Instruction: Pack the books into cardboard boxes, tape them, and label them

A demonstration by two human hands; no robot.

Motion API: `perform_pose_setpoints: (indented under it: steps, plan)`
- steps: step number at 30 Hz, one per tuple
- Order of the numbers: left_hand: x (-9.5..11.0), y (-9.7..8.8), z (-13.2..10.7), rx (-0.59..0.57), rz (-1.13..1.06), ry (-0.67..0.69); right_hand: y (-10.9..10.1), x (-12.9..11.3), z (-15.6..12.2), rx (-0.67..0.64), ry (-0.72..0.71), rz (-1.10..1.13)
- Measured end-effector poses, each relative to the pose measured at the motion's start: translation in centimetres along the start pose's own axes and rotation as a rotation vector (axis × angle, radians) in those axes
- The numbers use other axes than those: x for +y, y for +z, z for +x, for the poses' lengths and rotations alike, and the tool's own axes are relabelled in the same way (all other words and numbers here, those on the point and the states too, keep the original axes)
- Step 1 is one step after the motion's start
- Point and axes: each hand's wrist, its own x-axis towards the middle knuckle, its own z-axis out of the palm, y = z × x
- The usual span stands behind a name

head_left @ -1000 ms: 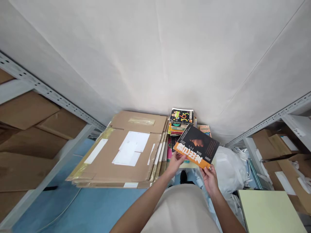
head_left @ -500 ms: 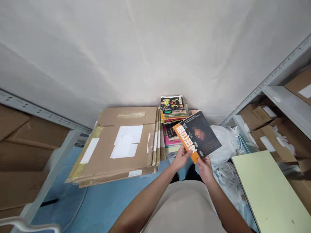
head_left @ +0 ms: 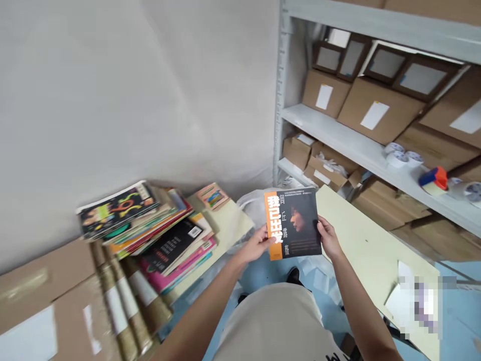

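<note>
A black book with an orange strip and white lettering (head_left: 304,235) is held level in front of me, cover up. My left hand (head_left: 258,244) grips its left edge, thumb on the orange strip. On the right edge, my right hand (head_left: 329,237) is closed with the thumb on the cover. To the left, a stack of books and magazines (head_left: 146,213) leans unevenly, with a dark "365" book (head_left: 119,209) on top. Beside that stack lies a small book (head_left: 212,196) with a colourful cover.
Flattened cardboard boxes (head_left: 71,296) are piled at the lower left. A pale tabletop (head_left: 361,255) extends at right, papers (head_left: 399,298) on it. Grey shelving (head_left: 338,140) beyond carries cardboard boxes (head_left: 381,103), tape rolls (head_left: 396,155) and a red-and-blue tape dispenser (head_left: 434,179).
My view has swung right, bringing the shelving and more tabletop into sight. The book has turned from slanted to nearly straight, and my right hand has shifted from its lower edge to its right edge.
</note>
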Motion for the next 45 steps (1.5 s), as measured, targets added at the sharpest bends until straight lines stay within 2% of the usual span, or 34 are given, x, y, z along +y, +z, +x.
perform_pose_setpoints:
  steps: [2,4,8,12,15,19,23,30,33,36,40,45]
  plan:
    - [0.3,2.4,3.1,-0.067,0.01,-0.049,-2.4,-0.6,0.2,0.101,-0.057,0.012]
    - [0.2,4.8,5.9,-0.074,-0.011,-0.099,-4.7,-0.6,0.4,0.24,-0.106,0.032]
    - [-1.2,9.3,10.1,0.055,-0.088,-0.15,-8.9,-0.1,0.5,0.467,-0.158,0.117]
    - [-3.4,12.5,11.9,0.121,-0.061,-0.176,-12.6,-0.2,0.3,0.561,-0.144,0.171]
    - [-4.9,13.8,12.2,0.178,0.023,-0.256,-14.5,-0.2,0.3,0.616,-0.116,0.204]
    - [-6.2,14.5,12.9,0.189,0.048,-0.355,-15.3,0.3,0.5,0.685,-0.095,0.31]
    - [-6.5,14.4,14.2,0.156,0.037,-0.344,-15.5,0.1,1.3,0.69,-0.075,0.349]
    - [-6.3,13.1,16.9,0.081,-0.067,-0.376,-18.3,-3.2,3.6,0.788,-0.16,0.228]
    - [-6.3,12.8,18.3,0.081,-0.145,-0.39,-19.0,-4.5,4.0,0.762,-0.105,0.201]
    - [-6.3,12.8,19.6,0.066,-0.254,-0.422,-19.0,-5.5,3.6,0.694,-0.13,0.236]
    - [-6.2,13.1,20.7,-0.041,-0.374,-0.585,-19.2,-6.9,2.6,0.576,-0.169,0.324]
    - [-5.9,14.0,21.1,-0.247,-0.406,-0.778,-20.3,-7.6,3.3,0.56,-0.17,0.259]
